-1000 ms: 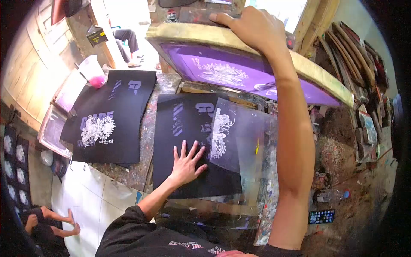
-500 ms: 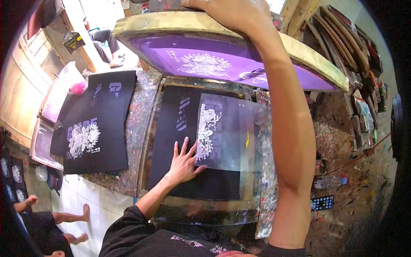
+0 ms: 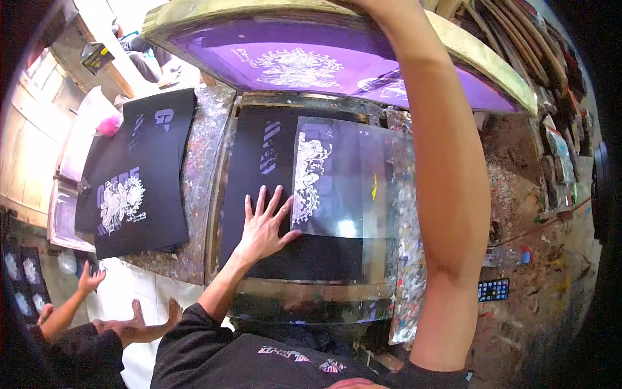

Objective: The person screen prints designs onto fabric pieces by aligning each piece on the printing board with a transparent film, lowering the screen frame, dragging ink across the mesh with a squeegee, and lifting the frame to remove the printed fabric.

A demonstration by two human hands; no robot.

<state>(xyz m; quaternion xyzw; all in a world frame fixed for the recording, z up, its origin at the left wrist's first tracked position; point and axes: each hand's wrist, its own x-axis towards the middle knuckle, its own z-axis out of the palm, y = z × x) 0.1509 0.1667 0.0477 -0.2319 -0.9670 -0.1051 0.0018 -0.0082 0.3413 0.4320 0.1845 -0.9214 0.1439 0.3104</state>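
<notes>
My left hand [image 3: 264, 225] lies flat with fingers spread on a black fabric panel [image 3: 241, 214]. Its thumb touches the lower left corner of a clear plastic sheet [image 3: 343, 188]. A white ornate print [image 3: 311, 178] shows along the sheet's left side, and faded purple lettering is on the panel. My right hand [image 3: 369, 4] is at the top rail of a wooden screen printing frame [image 3: 473, 48], its fingers cut off by the view's edge. The frame stands tilted up behind the panel, its purple mesh [image 3: 220, 65] facing me with white designs.
Printed black panels [image 3: 152, 155] are stacked on the left board. A pink item [image 3: 107, 125] and a purple-stained tray [image 3: 70, 217] lie beyond. At right are a phone [image 3: 494, 290], a plastic bottle [image 3: 508, 257] and stacked wooden frames [image 3: 518, 48]. Another person's hand [image 3: 91, 277] shows lower left.
The whole view has shifted, so things sit higher in it. My left hand has slid slightly left, still flat. The other person's hand at lower left has risen with fingers spread.
</notes>
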